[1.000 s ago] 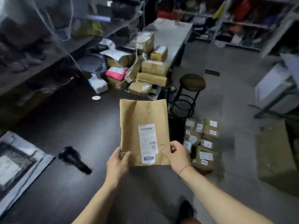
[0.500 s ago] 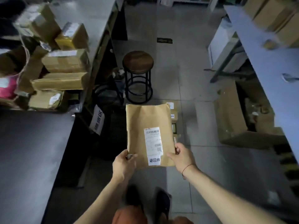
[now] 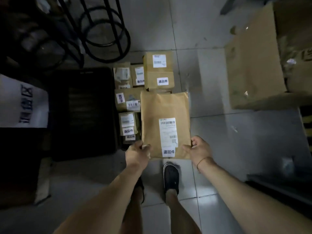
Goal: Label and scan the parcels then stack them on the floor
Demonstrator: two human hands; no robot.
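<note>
— Where does your one view sit?

— On your head, tipped steeply down at the tiled floor (image 3: 217, 141), almost straight over your own shoe (image 3: 170, 176).

— How near is it?

— Close: your forearms run up from the bottom edge to where your left hand (image 3: 137, 153) and right hand (image 3: 199, 150) pinch the brown envelope (image 3: 164, 108) at frame centre.

— And around that grip?

— Beyond it lie the floor parcels (image 3: 158, 71); far beyond and left, the stool's rings (image 3: 108, 31); right, a large carton (image 3: 253, 65). The wide lens bends the edges. There is no second view to share anything.
</note>
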